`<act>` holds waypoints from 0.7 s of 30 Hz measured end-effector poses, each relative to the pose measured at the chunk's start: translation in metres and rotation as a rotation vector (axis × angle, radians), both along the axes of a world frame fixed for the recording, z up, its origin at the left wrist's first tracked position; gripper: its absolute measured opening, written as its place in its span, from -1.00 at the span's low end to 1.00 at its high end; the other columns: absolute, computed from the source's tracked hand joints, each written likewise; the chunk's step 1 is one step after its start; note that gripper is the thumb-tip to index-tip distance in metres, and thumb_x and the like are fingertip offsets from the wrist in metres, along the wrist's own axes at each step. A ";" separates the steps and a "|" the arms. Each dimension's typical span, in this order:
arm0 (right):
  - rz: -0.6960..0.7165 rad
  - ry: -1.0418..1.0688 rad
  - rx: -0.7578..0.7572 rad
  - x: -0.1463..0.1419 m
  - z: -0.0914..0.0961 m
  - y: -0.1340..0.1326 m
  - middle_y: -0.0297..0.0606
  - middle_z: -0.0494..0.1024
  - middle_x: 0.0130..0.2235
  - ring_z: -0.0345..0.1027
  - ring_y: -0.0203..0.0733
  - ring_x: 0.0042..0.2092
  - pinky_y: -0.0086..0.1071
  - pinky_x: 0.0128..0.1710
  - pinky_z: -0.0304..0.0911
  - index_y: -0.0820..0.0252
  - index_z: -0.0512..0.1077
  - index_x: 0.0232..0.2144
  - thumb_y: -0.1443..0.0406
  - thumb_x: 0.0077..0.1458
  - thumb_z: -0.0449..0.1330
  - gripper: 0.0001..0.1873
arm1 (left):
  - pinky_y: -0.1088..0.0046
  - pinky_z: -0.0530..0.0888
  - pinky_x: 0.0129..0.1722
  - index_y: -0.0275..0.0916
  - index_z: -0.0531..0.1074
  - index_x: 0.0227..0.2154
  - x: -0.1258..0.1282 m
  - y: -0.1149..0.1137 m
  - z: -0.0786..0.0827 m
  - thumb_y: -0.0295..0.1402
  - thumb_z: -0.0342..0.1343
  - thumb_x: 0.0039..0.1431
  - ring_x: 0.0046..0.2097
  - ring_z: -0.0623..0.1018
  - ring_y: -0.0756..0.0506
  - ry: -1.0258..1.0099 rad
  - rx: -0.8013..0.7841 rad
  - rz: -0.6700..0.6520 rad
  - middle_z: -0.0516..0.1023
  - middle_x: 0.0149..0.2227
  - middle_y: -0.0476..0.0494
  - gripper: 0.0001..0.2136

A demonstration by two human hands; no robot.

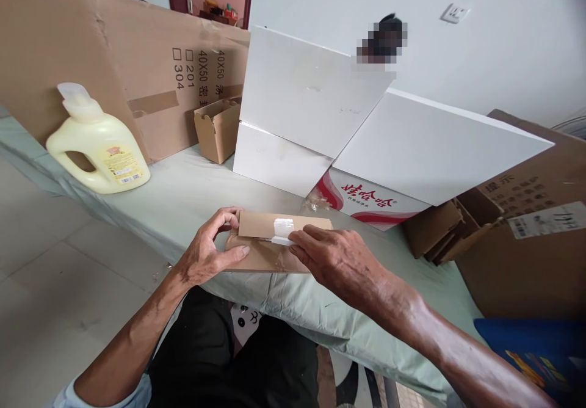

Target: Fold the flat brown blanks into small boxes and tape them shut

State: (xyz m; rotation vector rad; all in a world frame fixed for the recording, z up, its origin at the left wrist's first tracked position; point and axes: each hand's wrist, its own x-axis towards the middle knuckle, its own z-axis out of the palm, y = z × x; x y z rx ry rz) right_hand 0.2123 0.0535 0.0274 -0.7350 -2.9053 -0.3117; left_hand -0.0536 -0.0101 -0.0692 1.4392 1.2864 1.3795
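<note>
A small brown cardboard box (263, 255) lies near the table's front edge in the head view, with a narrow flap along its top. My left hand (211, 243) grips the box's left end, fingers behind it and thumb on the near face. On the flap is a white sticker (284, 229), its lower part standing away from the cardboard. My right hand (332, 261) is closed, its fingertips pinching at the sticker's lower right corner. Those fingers cover the right part of the box. Clear tape shines on the near face.
A pale yellow detergent bottle (103, 145) stands at the left, before a large cardboard carton (151, 90). Behind the box are an open small carton (222, 127), white panels (302, 90) and a red-and-white carton (366, 194). More folded cardboard (434, 228) sits at the right.
</note>
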 end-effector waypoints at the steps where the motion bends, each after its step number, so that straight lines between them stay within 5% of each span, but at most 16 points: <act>1: -0.001 -0.006 0.068 -0.001 -0.002 -0.004 -0.29 0.49 -0.37 0.09 -0.25 -0.47 -0.22 -0.43 -0.27 0.17 0.47 -0.25 0.38 0.54 0.05 -0.73 | 0.16 0.53 0.26 -0.14 0.37 -0.23 0.000 0.000 -0.001 -0.20 0.39 0.10 0.27 0.56 -0.31 0.003 -0.003 0.002 0.51 0.30 -0.27 -0.68; 6: 0.000 -0.032 0.293 -0.005 -0.008 -0.024 -0.26 0.47 -0.35 0.17 -0.21 -0.44 -0.21 -0.45 -0.22 0.17 0.46 -0.24 0.55 0.39 0.07 -0.74 | 0.16 0.52 0.26 -0.13 0.36 -0.22 -0.004 0.002 -0.006 -0.16 0.40 0.13 0.31 0.53 -0.32 0.023 -0.020 -0.004 0.49 0.33 -0.28 -0.66; 16: -0.047 0.019 0.271 0.050 -0.013 -0.019 -0.30 0.43 -0.39 0.12 -0.25 -0.48 -0.23 -0.47 -0.21 0.16 0.45 -0.27 0.51 0.45 0.05 -0.72 | 0.28 0.56 0.08 -0.14 0.38 -0.18 -0.003 0.001 -0.001 -0.15 0.40 0.09 0.16 0.59 -0.25 0.037 -0.093 -0.066 0.46 0.32 -0.25 -0.64; 21: -0.147 0.055 0.228 0.092 -0.010 -0.017 -0.31 0.42 -0.43 0.15 -0.25 -0.48 -0.26 -0.49 -0.24 0.13 0.50 -0.23 0.40 0.53 0.00 -0.69 | 0.23 0.55 0.15 -0.13 0.39 -0.21 -0.004 0.003 0.002 -0.11 0.39 0.06 0.20 0.57 -0.28 0.111 -0.077 -0.031 0.48 0.27 -0.23 -0.64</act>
